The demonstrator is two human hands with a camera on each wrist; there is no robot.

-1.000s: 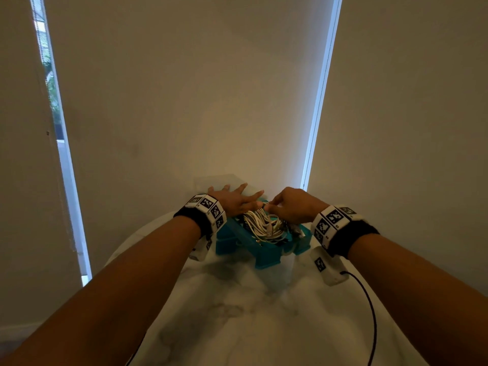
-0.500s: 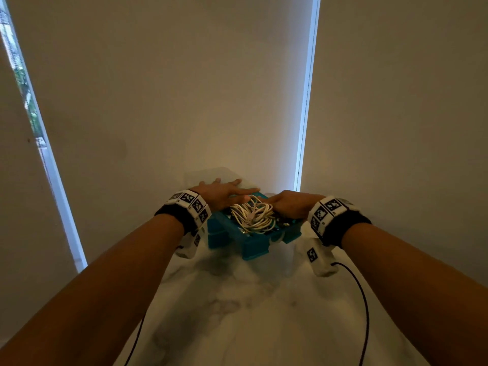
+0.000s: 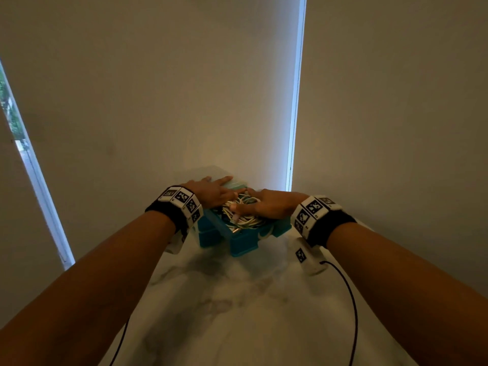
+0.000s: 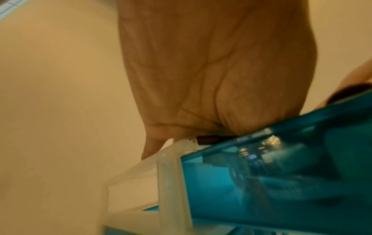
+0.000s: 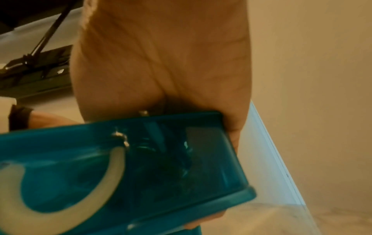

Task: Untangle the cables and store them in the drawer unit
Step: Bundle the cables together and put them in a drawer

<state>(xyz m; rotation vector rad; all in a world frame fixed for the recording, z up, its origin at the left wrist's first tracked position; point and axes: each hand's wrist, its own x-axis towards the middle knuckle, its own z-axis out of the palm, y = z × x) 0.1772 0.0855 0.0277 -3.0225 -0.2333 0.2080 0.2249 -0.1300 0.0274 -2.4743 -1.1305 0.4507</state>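
A small drawer unit (image 3: 211, 171) with a clear frame (image 4: 169, 182) and teal drawers stands at the far end of the marble table (image 3: 237, 313). Its top drawer (image 3: 245, 243) is pulled out toward me and heaped with white cables (image 3: 244, 216). My left hand (image 3: 214, 190) lies flat on the unit's top, fingers spread; its palm (image 4: 211, 71) meets the drawer's rim. My right hand (image 3: 266, 207) lies flat over the cable heap, thumb out across the strands. In the right wrist view its palm (image 5: 161, 55) sits above the teal drawer wall (image 5: 161, 159); its fingers are hidden.
A lower teal drawer (image 3: 208, 233) sits shut under the open one. The open drawer has a white crescent handle (image 5: 60, 206). Roller blinds close off the space right behind the unit. Black wrist-camera cords (image 3: 351, 299) trail over the table near me.
My right hand has gone from a curled grip on the cables to lying flat on the heap. The left hand stays on the unit's top. The view has tilted upward.
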